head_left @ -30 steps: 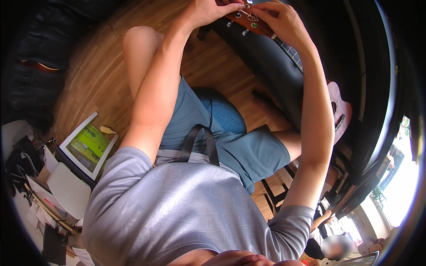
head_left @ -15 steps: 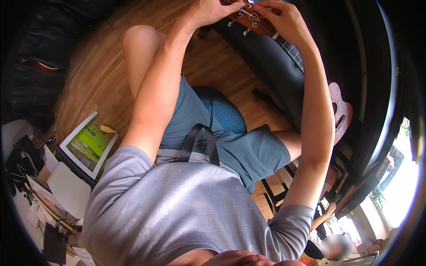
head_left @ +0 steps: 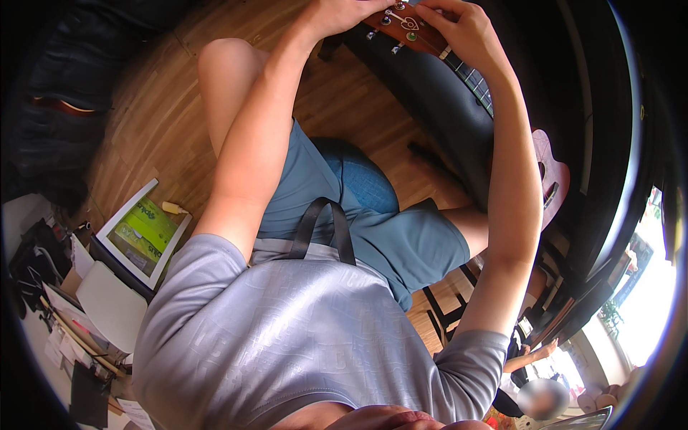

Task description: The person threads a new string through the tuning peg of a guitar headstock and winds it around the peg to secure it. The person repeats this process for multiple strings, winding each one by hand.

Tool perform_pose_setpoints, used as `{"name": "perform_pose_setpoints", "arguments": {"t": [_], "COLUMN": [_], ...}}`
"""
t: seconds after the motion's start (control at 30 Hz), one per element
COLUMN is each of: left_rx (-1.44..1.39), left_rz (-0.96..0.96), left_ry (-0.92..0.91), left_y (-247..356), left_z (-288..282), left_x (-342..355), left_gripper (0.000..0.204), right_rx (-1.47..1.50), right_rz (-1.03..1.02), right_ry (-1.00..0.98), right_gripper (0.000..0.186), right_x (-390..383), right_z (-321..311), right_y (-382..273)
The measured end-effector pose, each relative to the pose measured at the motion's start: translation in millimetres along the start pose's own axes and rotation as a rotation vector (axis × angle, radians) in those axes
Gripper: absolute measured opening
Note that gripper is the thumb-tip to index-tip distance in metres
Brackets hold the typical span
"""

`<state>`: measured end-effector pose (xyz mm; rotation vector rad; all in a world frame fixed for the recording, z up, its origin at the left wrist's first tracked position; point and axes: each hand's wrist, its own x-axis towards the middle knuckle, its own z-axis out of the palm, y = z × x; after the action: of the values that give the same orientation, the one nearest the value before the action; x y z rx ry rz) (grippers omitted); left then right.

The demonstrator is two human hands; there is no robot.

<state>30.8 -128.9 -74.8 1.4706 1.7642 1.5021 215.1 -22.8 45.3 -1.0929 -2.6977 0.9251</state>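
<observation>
A small stringed instrument with a pink body [head_left: 552, 197] and brown headstock [head_left: 423, 36] rests by a black padded bench [head_left: 408, 79]. At the top edge my left hand [head_left: 337, 14] has its thumb at an upper tuning post [head_left: 401, 6], fingers closed and partly out of frame; what they grip is unclear. Just right of the post, my right hand [head_left: 466, 32] has thumb and bent fingers closed at the headstock, their tips too small and cropped to tell what they hold. The lower pegs and part of the fretted neck show below the hands.
Wood floor [head_left: 150, 129], a dark padded item [head_left: 57, 143] at left, a white-framed bin [head_left: 107, 231] with green packs [head_left: 147, 229], papers and clutter at lower left. A black piano-like body [head_left: 602, 143] fills the right; another person's hand [head_left: 545, 351] shows below it, near a bright window.
The headstock has shifted slightly down and right, and my hands slightly upward at the top edge. The other person's hand at lower right has moved a little to the right.
</observation>
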Motion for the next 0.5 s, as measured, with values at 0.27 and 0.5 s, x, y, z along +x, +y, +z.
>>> {"name": "perform_pose_setpoints", "arguments": {"t": [0.27, 0.5], "left_rx": [-0.032, -0.037], "left_rz": [-0.004, 0.005], "left_ry": [-0.014, -0.029], "left_y": [-2.4, -3.4], "left_z": [0.4, -0.9], "left_x": [1.7, 3.6], "left_gripper": [0.018, 0.017], "right_rx": [0.001, -0.023], "right_rz": [-0.028, -0.037], "right_ry": [0.027, 0.043], "right_gripper": [0.023, 0.021], "right_x": [-0.5, 0.4], "right_z": [-3.2, -5.2], "right_y": [1.0, -0.4]}}
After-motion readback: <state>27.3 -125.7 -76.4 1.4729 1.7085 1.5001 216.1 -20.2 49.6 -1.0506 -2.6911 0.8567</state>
